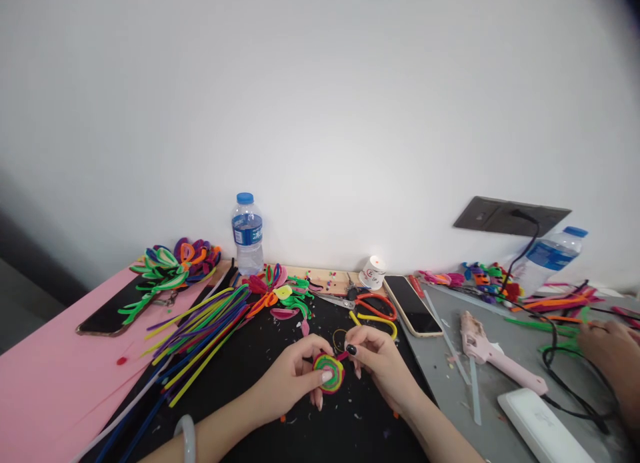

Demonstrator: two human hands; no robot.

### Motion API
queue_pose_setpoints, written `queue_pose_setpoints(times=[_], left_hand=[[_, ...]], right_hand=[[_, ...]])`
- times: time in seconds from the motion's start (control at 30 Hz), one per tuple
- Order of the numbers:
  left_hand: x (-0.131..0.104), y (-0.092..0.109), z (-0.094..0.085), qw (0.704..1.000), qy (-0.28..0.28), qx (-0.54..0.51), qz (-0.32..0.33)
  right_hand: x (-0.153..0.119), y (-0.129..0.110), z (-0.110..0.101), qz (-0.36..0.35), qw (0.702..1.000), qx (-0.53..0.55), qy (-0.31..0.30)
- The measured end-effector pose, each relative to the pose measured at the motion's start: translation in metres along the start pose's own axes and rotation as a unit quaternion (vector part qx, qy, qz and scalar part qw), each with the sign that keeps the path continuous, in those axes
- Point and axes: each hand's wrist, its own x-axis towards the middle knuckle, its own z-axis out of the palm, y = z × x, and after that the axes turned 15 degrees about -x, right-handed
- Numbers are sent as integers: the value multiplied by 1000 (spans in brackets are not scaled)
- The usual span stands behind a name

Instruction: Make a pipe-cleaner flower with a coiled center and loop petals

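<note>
My left hand [295, 376] is closed on a flat coil of pipe cleaner [333, 364], with green, yellow and magenta rings, its thumb across the middle. At the coil's upper right, my right hand [373, 363] pinches the loose magenta pipe cleaner end [343, 355] between thumb and finger. Both hands are held above a black mat [370, 429] sprinkled with small scraps. Just beyond them lie scissors [373, 306] with orange-red handles and a bent yellow pipe cleaner [383, 319].
Pipe cleaners [200, 343] lie bundled at left, near a water bottle [247, 239]. A phone [413, 306], pink glue gun [500, 363], black cable [553, 336] and white box [543, 423] are at right. Another person's hand [610, 356] works at the far right.
</note>
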Motion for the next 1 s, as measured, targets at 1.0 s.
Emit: queue_pose_setpoints(times=[1.0], left_hand=[[3,13,-11,998,30,-31,36]], right_hand=[[-26,-43,-138,65,771,-589,234]])
